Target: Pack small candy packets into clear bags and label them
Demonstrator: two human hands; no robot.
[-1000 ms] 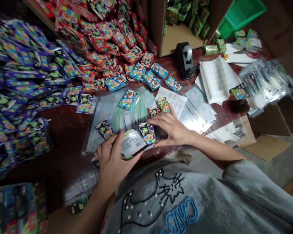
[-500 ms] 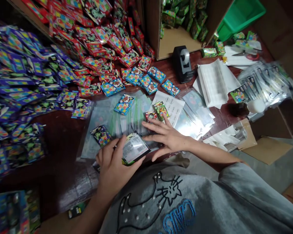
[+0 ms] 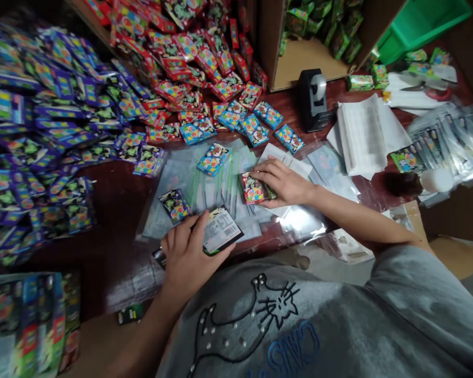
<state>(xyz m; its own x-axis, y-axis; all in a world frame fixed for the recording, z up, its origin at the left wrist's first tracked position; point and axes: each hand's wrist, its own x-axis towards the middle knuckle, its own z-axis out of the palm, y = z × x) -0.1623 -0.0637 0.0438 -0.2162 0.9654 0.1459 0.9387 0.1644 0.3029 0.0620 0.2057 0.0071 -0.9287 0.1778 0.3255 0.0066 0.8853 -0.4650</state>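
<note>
My left hand (image 3: 189, 260) is closed on a black-edged card pack (image 3: 221, 231), its back with white print and a barcode facing up. Just above that hand lies a dark purple candy packet (image 3: 175, 205). My right hand (image 3: 286, 181) has its fingers curled over a small red candy packet (image 3: 252, 188); a green packet is mostly hidden beneath the palm. Under both hands are flat clear plastic bags (image 3: 173, 176) with green stripes. A blue packet (image 3: 213, 159) rests on those bags. Behind the right hand a white sticker sheet (image 3: 297, 164) is partly covered.
Purple packets (image 3: 59, 126) are heaped at left, red ones (image 3: 189, 47) at the back. Several blue packets (image 3: 254, 130) lie near a black tape dispenser (image 3: 313, 102). A cardboard box (image 3: 299, 65), paper stack (image 3: 362, 136), filled bags (image 3: 453, 136) and bottle (image 3: 421, 182) stand right.
My right hand has gone from spread fingers to curling over the red and green packets. My left hand stays on the card pack. The whole view has shifted.
</note>
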